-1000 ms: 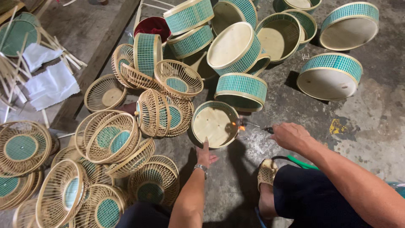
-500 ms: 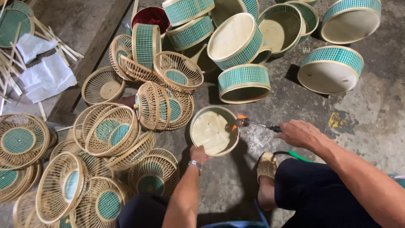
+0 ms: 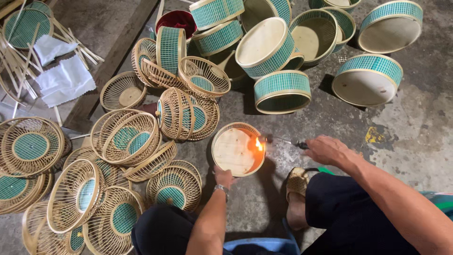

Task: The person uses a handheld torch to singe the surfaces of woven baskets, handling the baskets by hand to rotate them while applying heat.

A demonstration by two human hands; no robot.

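Head view: the basket sat on the floor, the left hand clamped on its near rim. The right hand gripped a torch lying level, flame at the basket's right inner wall.

1. A round basket stands tilted on the floor at centre; the left hand holds its near rim.
2. The right hand, just right of it, holds a torch whose flame sits inside the basket's right wall.
3. Open-ribbed baskets are heaped to the left.
4. Walled baskets lie beyond, far and right.
5. A sandalled foot rests near, right of the left hand.
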